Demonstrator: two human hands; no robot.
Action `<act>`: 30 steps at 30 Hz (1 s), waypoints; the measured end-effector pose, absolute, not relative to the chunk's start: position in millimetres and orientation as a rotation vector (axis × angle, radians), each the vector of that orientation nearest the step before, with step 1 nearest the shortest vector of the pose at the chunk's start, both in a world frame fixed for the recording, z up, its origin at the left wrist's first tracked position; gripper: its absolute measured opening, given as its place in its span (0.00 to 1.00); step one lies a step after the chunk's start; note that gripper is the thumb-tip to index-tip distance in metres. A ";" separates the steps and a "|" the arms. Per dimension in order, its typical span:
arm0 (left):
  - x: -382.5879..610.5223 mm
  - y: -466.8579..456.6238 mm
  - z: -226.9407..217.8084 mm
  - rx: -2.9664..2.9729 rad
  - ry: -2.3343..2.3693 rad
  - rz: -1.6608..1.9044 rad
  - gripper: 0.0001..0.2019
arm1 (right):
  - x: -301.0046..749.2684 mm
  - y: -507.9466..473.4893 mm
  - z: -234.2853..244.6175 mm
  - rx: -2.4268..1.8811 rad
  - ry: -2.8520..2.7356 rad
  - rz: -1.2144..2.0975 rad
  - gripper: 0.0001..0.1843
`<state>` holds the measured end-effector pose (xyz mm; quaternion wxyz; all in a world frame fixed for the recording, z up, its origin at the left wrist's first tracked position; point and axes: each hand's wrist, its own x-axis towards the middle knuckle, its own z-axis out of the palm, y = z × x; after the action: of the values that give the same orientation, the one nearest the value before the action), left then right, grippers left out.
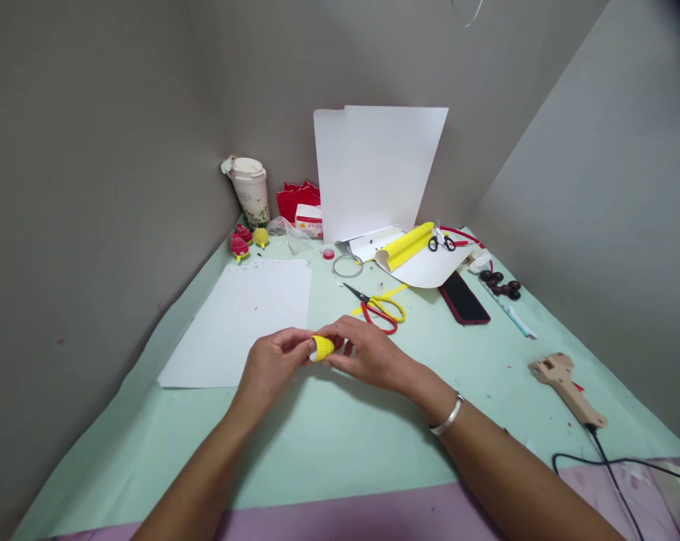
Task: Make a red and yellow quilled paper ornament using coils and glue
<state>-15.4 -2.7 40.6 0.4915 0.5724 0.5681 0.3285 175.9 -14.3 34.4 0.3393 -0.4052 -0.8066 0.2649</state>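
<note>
Between my two hands is a small yellow ridged paper piece (322, 348), curled into a cup or cone shape, with a bit of red behind it. My left hand (273, 367) pinches its left rim with thumb and fingers. From the other side, my right hand (367, 353) grips it, thumb below and fingers above. The piece is held over the table, just right of a stack of white paper (232, 319). Beyond my right hand lie scissors (376, 304) with one yellow and one red handle, blades spread a little.
A beige glue gun (568, 387) with a black cord lies at right. Farther back are a phone (464, 298), dark beads (500, 284), a yellow sheet (408, 246), small scissors (441, 242) and a wire ring (348, 265). A lidded cup (250, 191) and small red lantern-like pieces (239, 246) stand back left.
</note>
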 end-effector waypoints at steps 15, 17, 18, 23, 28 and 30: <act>-17.7 -3.5 45.4 1.460 1.351 0.850 0.14 | 174.5 -12.6 27.5 -1.080 -2.056 0.755 0.19; -17.7 -3.9 45.7 1.464 1.350 0.847 0.14 | 174.8 -12.8 27.4 -1.069 -2.054 0.753 0.21; -17.8 -4.2 45.9 1.455 1.357 0.844 0.14 | 174.9 -12.8 27.4 -1.068 -2.050 0.747 0.22; -19.1 -5.8 45.6 1.470 1.349 0.827 0.15 | 175.2 -12.3 28.1 -1.091 -2.036 0.752 0.19; -19.7 -5.9 45.2 1.553 1.357 0.866 0.15 | 176.1 -11.4 27.8 -1.091 -2.015 0.813 0.19; -19.6 -5.6 45.6 1.547 1.382 0.859 0.14 | 176.2 -11.0 27.0 -1.093 -2.015 0.822 0.19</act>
<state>-19.6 -5.6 45.6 0.4334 0.6211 0.5547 0.3446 176.2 -11.0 27.0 0.3457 -0.4209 -0.7765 0.3168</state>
